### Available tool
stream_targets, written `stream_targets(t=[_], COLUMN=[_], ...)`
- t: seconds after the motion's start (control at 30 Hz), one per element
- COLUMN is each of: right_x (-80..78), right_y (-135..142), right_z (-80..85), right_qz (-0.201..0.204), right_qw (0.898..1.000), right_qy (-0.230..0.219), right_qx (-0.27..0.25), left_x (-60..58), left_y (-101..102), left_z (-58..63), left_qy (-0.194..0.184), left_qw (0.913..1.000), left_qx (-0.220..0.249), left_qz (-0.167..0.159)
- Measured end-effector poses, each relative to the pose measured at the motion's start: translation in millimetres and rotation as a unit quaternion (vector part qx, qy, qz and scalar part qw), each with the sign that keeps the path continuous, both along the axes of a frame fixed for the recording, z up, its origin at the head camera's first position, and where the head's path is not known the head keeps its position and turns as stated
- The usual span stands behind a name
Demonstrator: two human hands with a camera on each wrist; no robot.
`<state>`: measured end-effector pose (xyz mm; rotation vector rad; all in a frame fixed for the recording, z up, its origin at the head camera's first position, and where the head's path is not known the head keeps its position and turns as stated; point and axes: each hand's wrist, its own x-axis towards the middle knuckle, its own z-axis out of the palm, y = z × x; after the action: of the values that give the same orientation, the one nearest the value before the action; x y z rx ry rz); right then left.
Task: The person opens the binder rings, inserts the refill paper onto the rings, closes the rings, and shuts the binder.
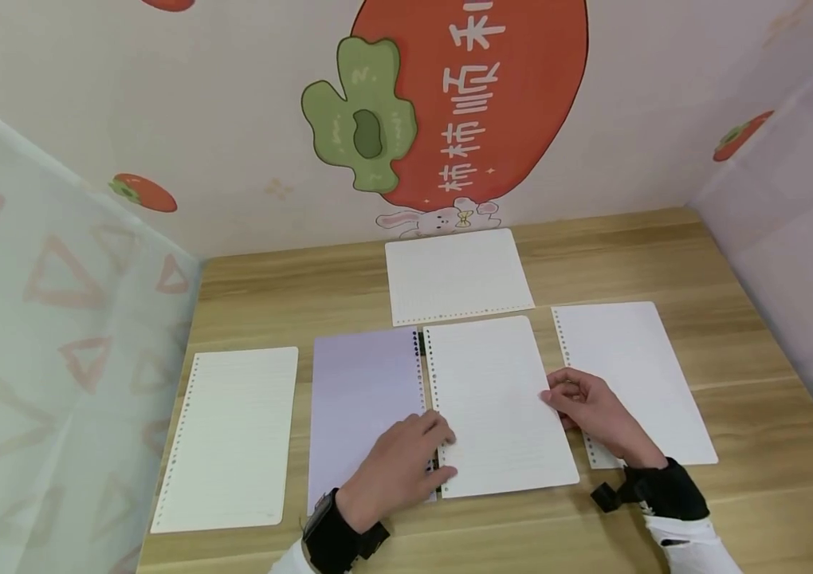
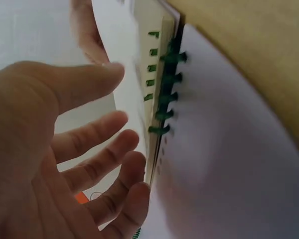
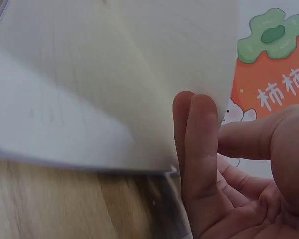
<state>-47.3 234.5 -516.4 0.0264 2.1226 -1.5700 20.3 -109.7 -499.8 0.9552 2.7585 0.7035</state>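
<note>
A loose-leaf notebook lies open in the head view, its lilac cover [image 1: 363, 391] on the left and a lined, punched sheet of paper [image 1: 496, 406] on the right. My left hand [image 1: 399, 470] is over the spine, fingertips by the sheet's holes, fingers loosely bent. Green binder rings [image 2: 164, 99] show beside that hand in the left wrist view; some stand in the punched holes. With thumb and fingers my right hand [image 1: 600, 410] pinches the sheet's right edge. Seen from the right wrist, the paper [image 3: 139, 64] is lifted between thumb [image 3: 246, 139] and fingers.
Three loose punched sheets lie around the notebook: a left sheet [image 1: 230, 438], a back sheet [image 1: 453, 275] and a right sheet [image 1: 636, 375], partly under the right hand. A printed wall covering [image 1: 249, 119] rises behind the wooden table [image 1: 292, 267].
</note>
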Motion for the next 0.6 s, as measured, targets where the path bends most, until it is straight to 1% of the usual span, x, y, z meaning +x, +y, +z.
stream_targets(t=[0.1,0.27,0.4,0.6], right_x=[0.5,1.0,0.2,-2.1], right_y=[0,0,3,13], right_z=[-0.2,1.0,3.9,10.8], right_qz=[0.0,0.0,-0.004,-0.02], right_qw=[1.0,0.998,0.998,0.997], right_qy=[0.021,0.048,0.052,0.057], right_qx=[0.024,0.047,0.047,0.037], left_x=[5.8,9.2,9.9,9.7], left_y=[0,1,2,3], left_z=[-2.2,-4.2,-4.5,-3.7], left_qy=[0.004,0.007,0.006,0.02], left_qw=[1.0,0.9999,0.9998,0.9994], left_qx=[-0.002,-0.005,-0.013,-0.014], left_qz=[-0.007,-0.006,-0.013,-0.027])
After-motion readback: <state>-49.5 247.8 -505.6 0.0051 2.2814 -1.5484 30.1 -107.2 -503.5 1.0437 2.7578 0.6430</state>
